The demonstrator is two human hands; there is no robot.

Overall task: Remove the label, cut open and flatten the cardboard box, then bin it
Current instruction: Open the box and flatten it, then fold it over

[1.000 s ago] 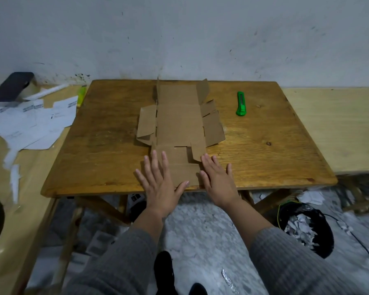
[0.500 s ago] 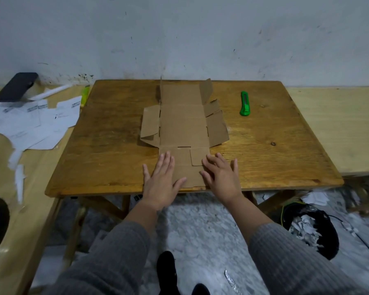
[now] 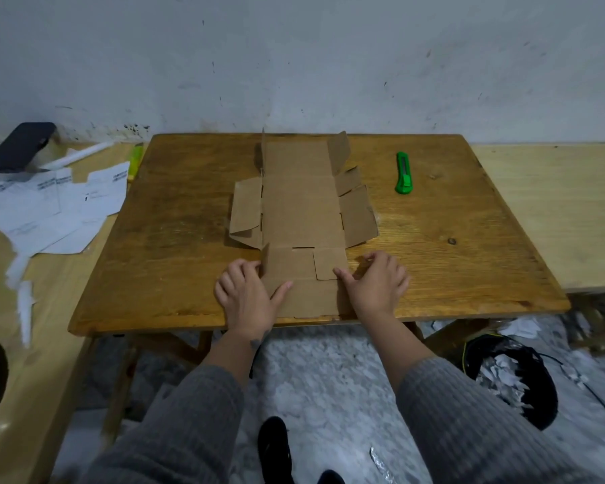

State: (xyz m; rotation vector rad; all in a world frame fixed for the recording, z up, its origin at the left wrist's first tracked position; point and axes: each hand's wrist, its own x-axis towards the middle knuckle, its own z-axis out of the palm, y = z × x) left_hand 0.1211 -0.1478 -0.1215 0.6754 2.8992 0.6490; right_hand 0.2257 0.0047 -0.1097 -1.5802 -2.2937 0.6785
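Cardboard box (image 3: 303, 218) (flattened) between hands.

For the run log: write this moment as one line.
stage: flattening | cardboard box cut open on table | left hand, right hand at near panel | green cutter unused

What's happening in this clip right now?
A person in grey sleeves has a brown cardboard box cut open and spread on the square wooden table. The left hand and right hand grip the two sides of its near panel. A few far flaps stand up, so it isn't fully flat. The green utility knife lies unused to the right; the black bin sits on the floor.
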